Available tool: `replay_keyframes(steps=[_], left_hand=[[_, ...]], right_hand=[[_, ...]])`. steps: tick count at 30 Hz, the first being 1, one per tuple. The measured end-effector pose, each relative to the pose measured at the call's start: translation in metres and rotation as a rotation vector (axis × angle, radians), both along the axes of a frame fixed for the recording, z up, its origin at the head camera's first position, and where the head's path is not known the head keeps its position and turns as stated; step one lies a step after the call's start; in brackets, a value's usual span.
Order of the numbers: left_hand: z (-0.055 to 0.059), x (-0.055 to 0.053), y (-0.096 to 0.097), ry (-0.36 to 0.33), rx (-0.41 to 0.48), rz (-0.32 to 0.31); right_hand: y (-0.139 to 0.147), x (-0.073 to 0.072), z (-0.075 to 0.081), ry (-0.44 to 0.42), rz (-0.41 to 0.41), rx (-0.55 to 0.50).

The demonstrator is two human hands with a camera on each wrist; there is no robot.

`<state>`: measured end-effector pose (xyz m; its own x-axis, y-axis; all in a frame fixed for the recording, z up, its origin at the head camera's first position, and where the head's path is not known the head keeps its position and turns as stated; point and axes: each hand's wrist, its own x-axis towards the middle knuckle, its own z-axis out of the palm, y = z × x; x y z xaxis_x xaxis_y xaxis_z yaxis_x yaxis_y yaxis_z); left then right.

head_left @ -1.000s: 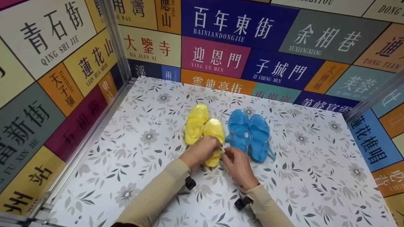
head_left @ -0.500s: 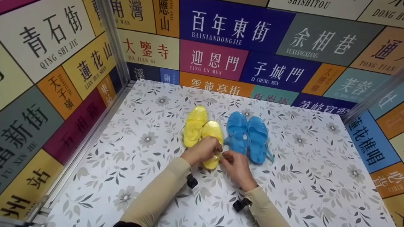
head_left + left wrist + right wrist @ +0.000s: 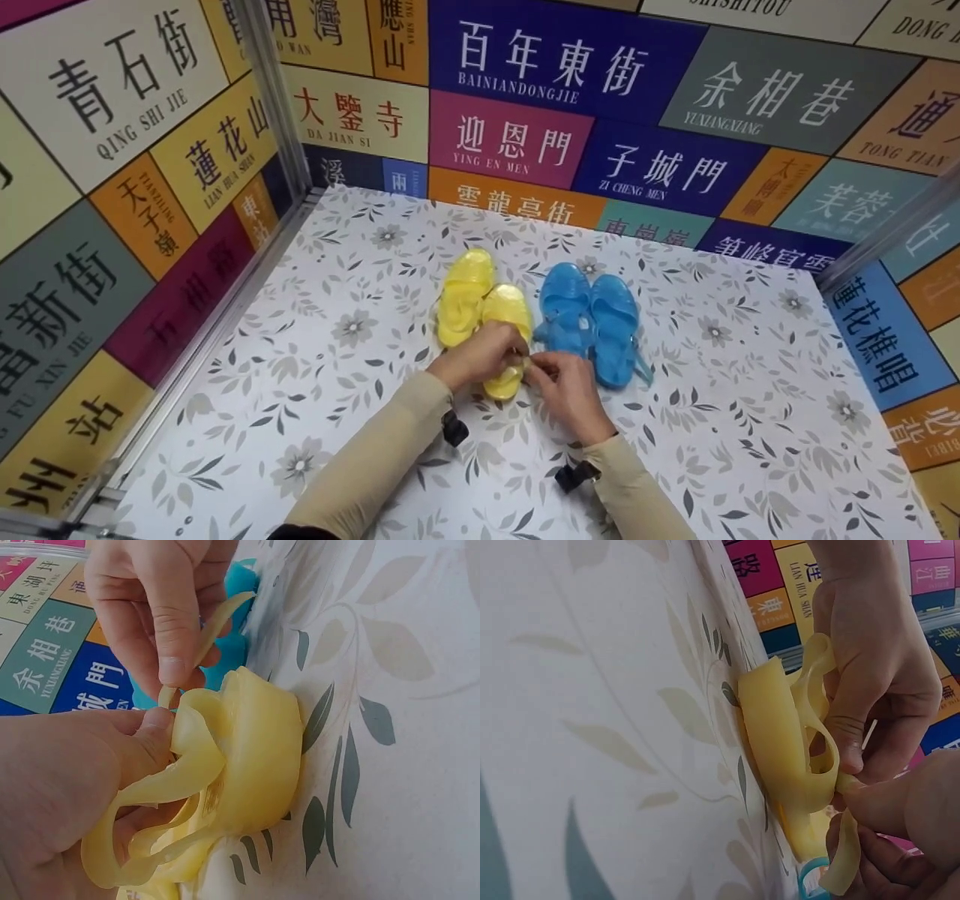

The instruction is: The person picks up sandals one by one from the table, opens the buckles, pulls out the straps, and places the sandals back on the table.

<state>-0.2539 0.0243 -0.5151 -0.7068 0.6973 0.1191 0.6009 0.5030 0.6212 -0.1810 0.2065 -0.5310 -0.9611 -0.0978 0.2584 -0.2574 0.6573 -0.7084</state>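
One sandal (image 3: pixel 508 304), glossy yellow soft plastic, rounded toe cover, broad upright heel band (image 3: pixel 264 754); sole down, toe pointing forward, away from the wearer of the camera. Ankle strap (image 3: pixel 199 757), narrow, pliable, yellow, curving in loops by the heel band; pinched near its free, projecting tip (image 3: pixel 844 864). Matching yellow sandal (image 3: pixel 459 311), just beside on the left, set slightly farther forward, sole down.

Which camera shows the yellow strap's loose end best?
Right wrist: the strap's loose end shows broad, its tip uncovered, against the right hand. Left wrist shows it narrower, partly hidden behind that hand's thumb; in the head view, it's too small to make out.
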Motion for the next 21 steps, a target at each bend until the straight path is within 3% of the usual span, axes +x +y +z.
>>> replay_keyframes(steps=[7,13,21], left_hand=[[-0.0035,0.0011,-0.0005,0.000,0.029,0.000],[-0.0084,0.0026,-0.0031,-0.040,0.057,0.005],[-0.0081,-0.0017,-0.0051,-0.064,0.084,0.029]], right_hand=[[-0.0013,-0.0012,-0.0058,-0.032,0.023,0.032],[-0.0015,0.0008,-0.0090,-0.079,0.003,-0.040],[-0.0017,-0.0025,-0.0086,-0.042,-0.007,-0.044]])
